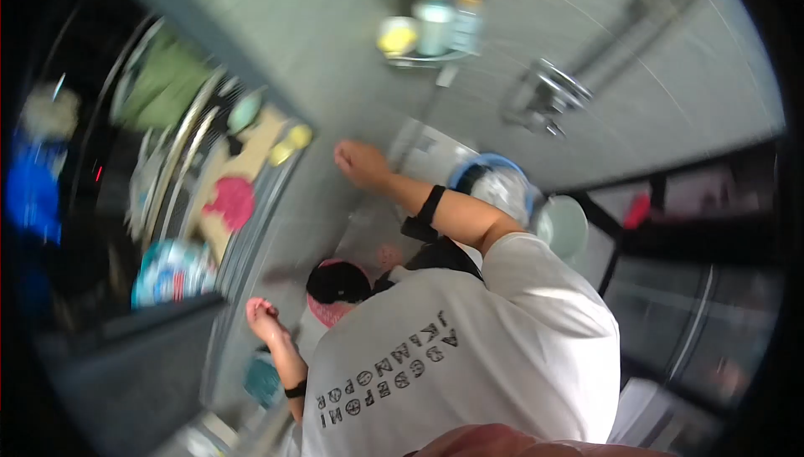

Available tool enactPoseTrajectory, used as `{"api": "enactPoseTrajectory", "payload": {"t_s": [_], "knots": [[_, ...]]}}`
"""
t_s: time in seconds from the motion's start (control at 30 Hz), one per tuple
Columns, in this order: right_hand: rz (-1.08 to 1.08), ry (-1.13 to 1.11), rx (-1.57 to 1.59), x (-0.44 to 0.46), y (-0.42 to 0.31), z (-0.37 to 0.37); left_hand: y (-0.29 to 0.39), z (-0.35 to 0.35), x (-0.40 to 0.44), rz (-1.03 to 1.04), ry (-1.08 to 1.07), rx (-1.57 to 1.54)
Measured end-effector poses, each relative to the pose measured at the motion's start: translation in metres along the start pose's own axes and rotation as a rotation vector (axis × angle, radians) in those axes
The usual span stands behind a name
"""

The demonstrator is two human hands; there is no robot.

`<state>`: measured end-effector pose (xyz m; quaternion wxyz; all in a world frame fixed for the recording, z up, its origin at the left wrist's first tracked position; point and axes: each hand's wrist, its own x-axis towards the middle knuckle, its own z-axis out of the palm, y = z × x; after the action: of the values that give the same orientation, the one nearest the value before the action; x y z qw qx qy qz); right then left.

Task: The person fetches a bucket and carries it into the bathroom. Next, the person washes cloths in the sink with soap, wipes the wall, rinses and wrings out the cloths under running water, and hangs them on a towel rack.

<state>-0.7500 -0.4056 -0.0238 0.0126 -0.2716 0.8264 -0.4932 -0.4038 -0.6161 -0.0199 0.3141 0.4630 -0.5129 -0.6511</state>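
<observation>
My right hand (362,164) is held out in front of the grey wall, its fingers curled in, with nothing visible in them. Lower on the left, my left hand (265,320) is raised near the ledge frame with its fingers folded, and no object shows there either. Each forearm wears a black band. Between the arms, below hand height, lies dark cloth (339,280) in a pink basin (327,313). Neither hand visibly touches anything. The picture is somewhat blurred.
A corner shelf (435,59) carries bottles. A chrome tap (557,97) is fixed to the wall. A blue basin (487,158) and a pale green bucket (564,227) stand right of my right arm. On the left ledge lie a pink cloth (231,203) and yellow items (291,146).
</observation>
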Motion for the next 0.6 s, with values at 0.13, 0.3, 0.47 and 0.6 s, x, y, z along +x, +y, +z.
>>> {"api": "enactPoseTrajectory", "payload": {"t_s": [0.13,0.3,0.47,0.6], "knots": [[0.637,0.154,-0.38,-0.078,0.148,-0.136,-0.007,0.06,0.007,-0.061,-0.225,0.065],[0.884,0.586,-0.704,-0.149,0.312,-0.335,-0.024,0.14,-0.027,-0.173,-0.297,0.264],[0.974,0.15,-0.722,-0.142,0.428,-0.414,-0.037,0.223,-0.068,-0.178,-0.513,0.344],[0.845,0.057,-0.746,-0.126,0.447,-0.411,-0.037,0.263,-0.104,-0.224,-0.539,0.4]]}}
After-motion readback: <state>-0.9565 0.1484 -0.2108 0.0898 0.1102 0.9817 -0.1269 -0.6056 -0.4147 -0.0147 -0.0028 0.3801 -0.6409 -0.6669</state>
